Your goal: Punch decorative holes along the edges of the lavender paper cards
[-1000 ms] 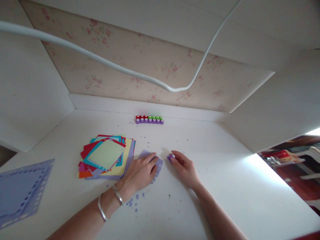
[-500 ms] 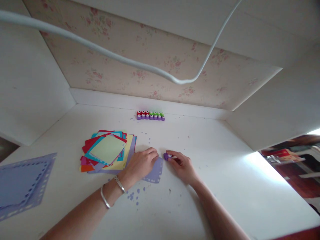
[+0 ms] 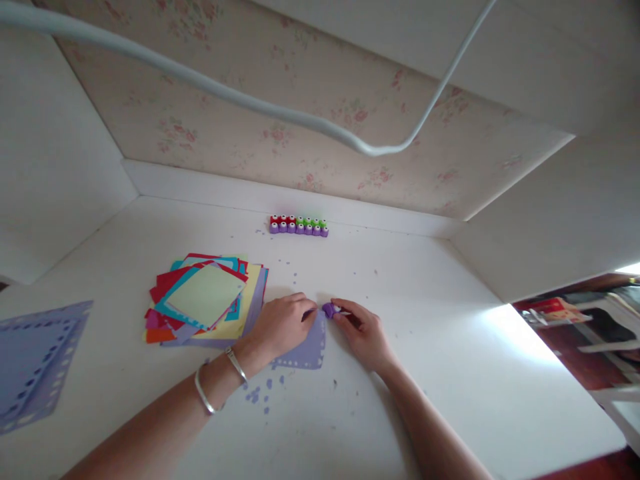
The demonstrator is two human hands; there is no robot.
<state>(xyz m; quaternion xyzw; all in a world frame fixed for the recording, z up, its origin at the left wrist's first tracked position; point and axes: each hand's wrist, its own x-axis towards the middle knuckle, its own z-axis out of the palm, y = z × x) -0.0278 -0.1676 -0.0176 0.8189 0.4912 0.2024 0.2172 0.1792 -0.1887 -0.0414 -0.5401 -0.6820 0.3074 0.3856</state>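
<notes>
A small purple craft punch (image 3: 329, 311) with a white button is pinched between the thumb and fingers of my right hand (image 3: 364, 331). Just left of it, my left hand (image 3: 284, 325) grips the upper part of a purple sheet of paper (image 3: 311, 350), its fingers curled over the sheet. Small cut-outs run along that sheet's lower edge. The punch is at the paper's upper right corner; I cannot tell whether the paper is inside its slot. Loose purple punched pieces (image 3: 255, 395) lie below my left hand.
Left of my hands lies a stack of coloured paper (image 3: 205, 297). Purple sheets with punched borders (image 3: 37, 360) rest at the far left. Several red, green and purple punches (image 3: 300, 228) stand in two rows near the back wall. A white cable (image 3: 320, 127) hangs across the top.
The purple punch has turned slightly and now meets the corner of the purple paper, where a gap showed before. The view has shifted a little; both hands keep nearly the same place.
</notes>
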